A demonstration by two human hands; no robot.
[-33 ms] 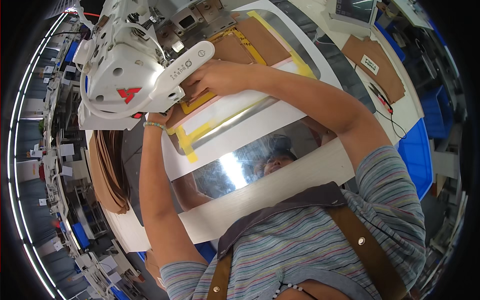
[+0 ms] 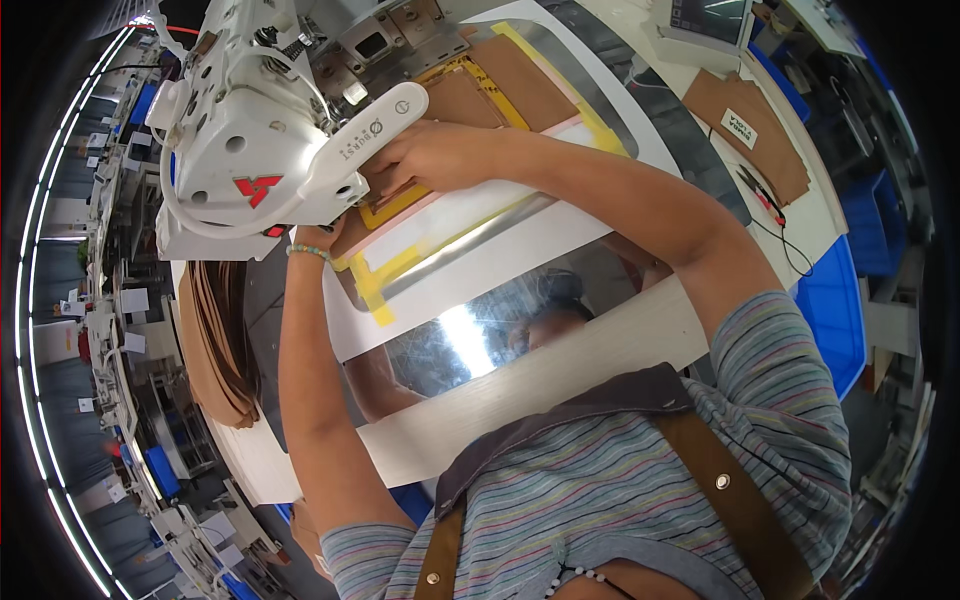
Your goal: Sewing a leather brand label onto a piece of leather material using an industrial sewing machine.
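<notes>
A white sewing machine head (image 2: 225,140) with a white paddle-shaped arm (image 2: 365,140) stands at the upper left. Beneath it lies a flat template (image 2: 470,222) edged with yellow tape, holding brown panels (image 2: 535,80) and a yellow-framed part. My right hand (image 2: 445,155) rests on the template beside the paddle-shaped arm, fingers spread and their tips partly hidden. Only a bit of my left hand (image 2: 318,237) shows below the machine head, at the template's left edge. Its fingers are out of sight behind the machine.
Brown pieces (image 2: 215,345) hang in a stack at the left. On the right are a labelled brown pile (image 2: 750,130), red-handled snips (image 2: 765,195), a control screen (image 2: 710,20) and a blue bin (image 2: 830,315). A shiny metal plate (image 2: 470,345) lies nearer my body.
The taped template sits very slightly further left. Both hands look almost unmoved.
</notes>
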